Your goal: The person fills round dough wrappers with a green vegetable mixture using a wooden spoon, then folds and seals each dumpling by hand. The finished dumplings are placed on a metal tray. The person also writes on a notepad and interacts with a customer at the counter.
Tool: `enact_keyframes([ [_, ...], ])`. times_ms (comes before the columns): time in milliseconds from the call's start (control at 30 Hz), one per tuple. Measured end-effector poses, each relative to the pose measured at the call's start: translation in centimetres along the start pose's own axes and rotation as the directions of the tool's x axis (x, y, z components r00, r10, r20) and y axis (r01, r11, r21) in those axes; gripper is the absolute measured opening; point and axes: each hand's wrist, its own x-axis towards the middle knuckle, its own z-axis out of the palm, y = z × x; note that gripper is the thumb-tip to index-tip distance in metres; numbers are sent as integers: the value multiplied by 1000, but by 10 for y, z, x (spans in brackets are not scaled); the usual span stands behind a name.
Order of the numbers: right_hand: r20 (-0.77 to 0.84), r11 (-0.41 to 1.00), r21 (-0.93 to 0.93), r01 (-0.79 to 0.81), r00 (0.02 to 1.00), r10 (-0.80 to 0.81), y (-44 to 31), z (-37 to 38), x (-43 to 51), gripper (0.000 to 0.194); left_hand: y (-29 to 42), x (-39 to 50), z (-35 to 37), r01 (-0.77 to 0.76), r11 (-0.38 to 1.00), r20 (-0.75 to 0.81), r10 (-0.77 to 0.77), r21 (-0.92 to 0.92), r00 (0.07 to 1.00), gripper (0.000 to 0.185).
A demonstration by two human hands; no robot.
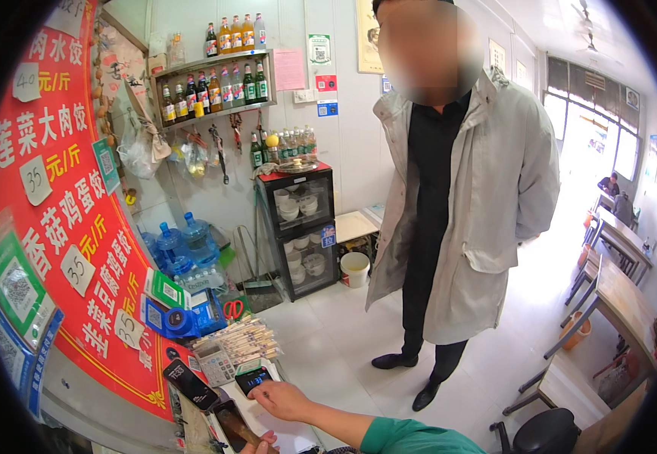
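Observation:
My right hand (pixel 283 399), coming from a green sleeve, has its fingers bunched against the near edge of a small lit digital display (pixel 253 379). Whether it grips the display or only touches it is unclear. At the bottom edge, my left hand (pixel 267 440) is partly visible, its fingers around a brown elongated thing (pixel 253 437). That thing lies across a dark, phone-like slab (pixel 229 419). A black smartphone (pixel 190 384) with its screen lit rests just left of the display. Behind it sits a grey calculator (pixel 216 363).
A person in a light coat (pixel 470 215) stands across the counter. Wrapped chopsticks (pixel 243 340), red-handled scissors (pixel 233 310) and a blue round device (pixel 180 322) crowd the counter's far end. A red menu board (pixel 73 227) rises at left. Tables (pixel 626 289) line the right.

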Motion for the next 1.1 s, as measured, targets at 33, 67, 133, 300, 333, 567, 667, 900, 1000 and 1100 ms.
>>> enact_keyframes([
  [33, 1, 995, -34, -93, 996, 93, 1, -8, -4, 32, -8, 4, 3, 19, 1000, 10, -19, 5, 1000, 38],
  [67, 35, 978, -65, -197, 979, 200, 4, -15, -8, 33, -17, 8, 7, 18, 998, 23, -17, -68, 1000, 45],
  [133, 103, 932, -64, -356, 927, 361, 13, -20, -16, 41, -28, 7, 6, 128, 986, 44, -124, -108, 991, 41],
  [300, 236, 493, 689, -531, 808, 539, 41, 24, -52, 39, -38, 1, 13, 98, 978, 42, -92, -185, 995, 32],
  [333, 253, 387, 776, -499, 807, 534, 47, 38, -57, 37, -36, 0, 16, 87, 981, 13, -86, -174, 996, 30],
  [567, 57, 547, 734, -403, 839, 541, 68, 107, -84, 28, -22, -7, 30, 183, 892, -35, -217, -412, 976, 50],
  [667, -39, 606, 722, -335, 854, 519, 65, 104, -81, 18, -22, -10, 29, 174, 903, -25, -200, -394, 979, 44],
  [900, 38, 597, 684, -418, 839, 543, 47, 84, -74, 15, -12, -5, 25, 142, 923, 14, -146, -357, 989, 24],
  [1000, 39, 626, 649, -432, 841, 539, 45, 83, -73, 13, -7, -4, 25, 144, 921, 27, -144, -362, 989, 24],
  [1100, 10, 632, 663, -402, 849, 529, 45, 83, -73, 14, -6, -4, 25, 130, 926, 27, -130, -355, 991, 24],
])
